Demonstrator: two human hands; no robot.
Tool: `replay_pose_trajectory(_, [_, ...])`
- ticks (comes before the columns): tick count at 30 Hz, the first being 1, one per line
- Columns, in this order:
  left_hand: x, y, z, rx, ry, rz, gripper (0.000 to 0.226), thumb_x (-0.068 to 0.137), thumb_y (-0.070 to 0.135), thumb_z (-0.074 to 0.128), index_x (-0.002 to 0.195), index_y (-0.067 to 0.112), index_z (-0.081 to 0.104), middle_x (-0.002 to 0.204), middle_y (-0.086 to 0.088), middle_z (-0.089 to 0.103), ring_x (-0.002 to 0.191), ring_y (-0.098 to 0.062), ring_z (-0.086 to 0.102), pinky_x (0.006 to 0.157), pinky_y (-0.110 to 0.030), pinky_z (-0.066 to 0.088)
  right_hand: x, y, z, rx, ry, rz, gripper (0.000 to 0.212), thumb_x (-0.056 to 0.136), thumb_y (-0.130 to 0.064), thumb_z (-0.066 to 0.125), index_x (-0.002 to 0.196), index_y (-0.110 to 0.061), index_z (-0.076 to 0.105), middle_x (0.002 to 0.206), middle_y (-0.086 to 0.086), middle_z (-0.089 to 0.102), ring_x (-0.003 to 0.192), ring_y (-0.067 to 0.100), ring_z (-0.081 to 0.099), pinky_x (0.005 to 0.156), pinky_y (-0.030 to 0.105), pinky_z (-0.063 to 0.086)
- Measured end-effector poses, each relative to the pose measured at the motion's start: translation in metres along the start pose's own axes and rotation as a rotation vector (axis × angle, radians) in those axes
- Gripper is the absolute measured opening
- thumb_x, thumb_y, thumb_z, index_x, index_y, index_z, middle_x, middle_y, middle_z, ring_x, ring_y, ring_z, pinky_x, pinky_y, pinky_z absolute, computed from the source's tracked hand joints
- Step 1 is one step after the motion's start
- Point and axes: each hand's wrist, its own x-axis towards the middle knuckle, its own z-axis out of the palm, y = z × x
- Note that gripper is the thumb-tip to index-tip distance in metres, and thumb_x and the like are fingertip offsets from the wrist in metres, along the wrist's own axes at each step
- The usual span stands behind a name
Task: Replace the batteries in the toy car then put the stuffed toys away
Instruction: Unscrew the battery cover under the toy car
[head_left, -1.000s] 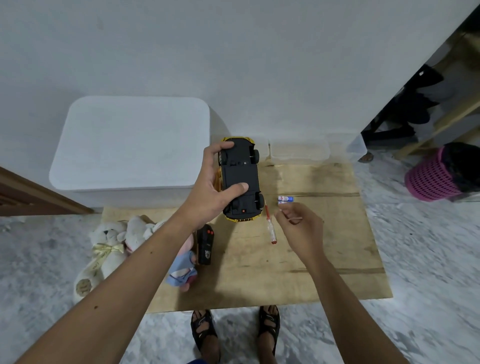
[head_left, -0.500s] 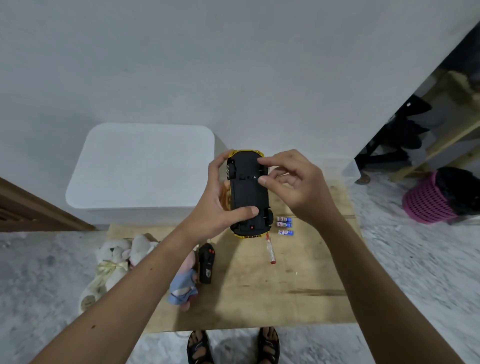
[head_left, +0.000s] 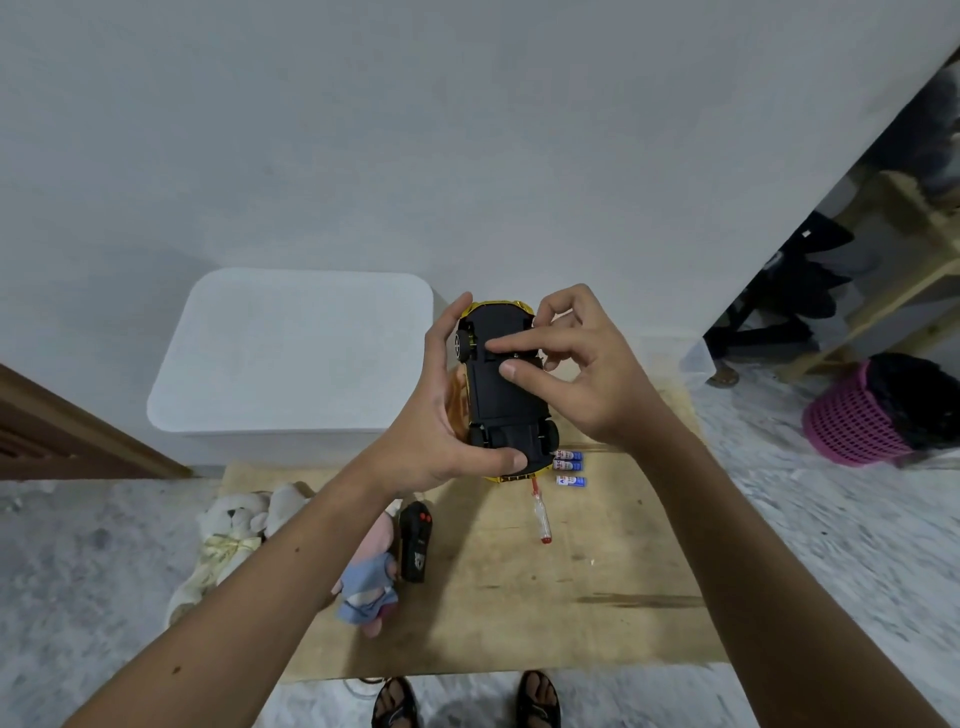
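Note:
The yellow toy car (head_left: 506, 410) is held upside down above the wooden board (head_left: 597, 571), its black underside facing me. My left hand (head_left: 431, 415) grips it by its two ends. My right hand (head_left: 587, 384) presses its index finger and thumb on the underside near the front wheels, with the other fingers curled at the car's right side. Three small blue and white batteries (head_left: 569, 460) lie on the board just below the car. A white stuffed bear (head_left: 228, 530) and a pink stuffed toy in blue cloth (head_left: 369, 587) lie at the board's left edge.
A clear-handled screwdriver (head_left: 540, 514) and a black remote (head_left: 414, 545) lie on the board. A white lidded box (head_left: 291, 353) stands against the wall at the back left. A pink basket (head_left: 857, 421) and wooden shelving are at the right. My sandalled feet are at the board's near edge.
My right hand rose from the board beside the screwdriver to the car's underside. My left hand lifted the car higher. The view tilted up.

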Motion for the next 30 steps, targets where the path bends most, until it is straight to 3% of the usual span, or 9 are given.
replay_pose_trajectory(5, [-0.001,0.004,-0.002,0.035,0.0,-0.022,0.138,0.073,-0.029,0.079,0.163,0.044,0.004,0.144,-0.023,0.053,0.104,-0.041,0.07,0.086,-0.05,0.06,0.002,-0.003,-0.002,-0.02,-0.011,-0.004,0.018,0.091,-0.023,0.081,0.108,-0.027,0.083,0.103,0.0,0.047,0.086,0.018,0.052,0.076,0.036,0.05])
replay_pose_trajectory(12, [-0.002,0.006,0.001,0.039,-0.001,-0.009,0.139,0.072,-0.029,0.079,0.162,0.046,0.006,0.147,-0.019,0.053,0.112,-0.043,0.068,0.088,-0.052,0.06,0.006,-0.008,-0.006,0.034,-0.08,0.021,0.016,0.088,-0.022,0.083,0.103,-0.028,0.082,0.095,-0.007,0.056,0.092,0.016,0.055,0.076,0.027,0.044])
replay_pose_trajectory(16, [-0.001,0.007,0.002,0.028,-0.006,-0.008,0.138,0.072,-0.03,0.078,0.162,0.046,0.006,0.145,-0.02,0.055,0.107,-0.038,0.07,0.086,-0.049,0.06,0.005,-0.008,-0.009,0.035,-0.088,0.023,0.016,0.088,-0.023,0.082,0.103,-0.03,0.081,0.098,-0.015,0.063,0.098,0.018,0.057,0.079,0.026,0.043])
replay_pose_trajectory(23, [0.0,0.005,0.0,0.028,-0.005,-0.016,0.138,0.073,-0.032,0.076,0.162,0.045,0.005,0.144,-0.023,0.054,0.105,-0.039,0.071,0.085,-0.047,0.06,0.006,-0.012,-0.015,0.078,-0.139,0.088,0.014,0.089,-0.021,0.081,0.097,-0.032,0.079,0.092,-0.01,0.072,0.092,0.01,0.05,0.083,0.02,0.044])
replay_pose_trajectory(30, [0.003,0.005,-0.005,0.025,0.031,-0.016,0.136,0.075,-0.032,0.075,0.162,0.046,0.006,0.148,-0.02,0.053,0.114,-0.042,0.069,0.089,-0.05,0.061,0.014,-0.011,-0.017,0.079,-0.181,0.087,0.021,0.091,-0.018,0.08,0.107,-0.031,0.079,0.093,-0.012,0.074,0.089,0.009,0.057,0.085,0.033,0.051])
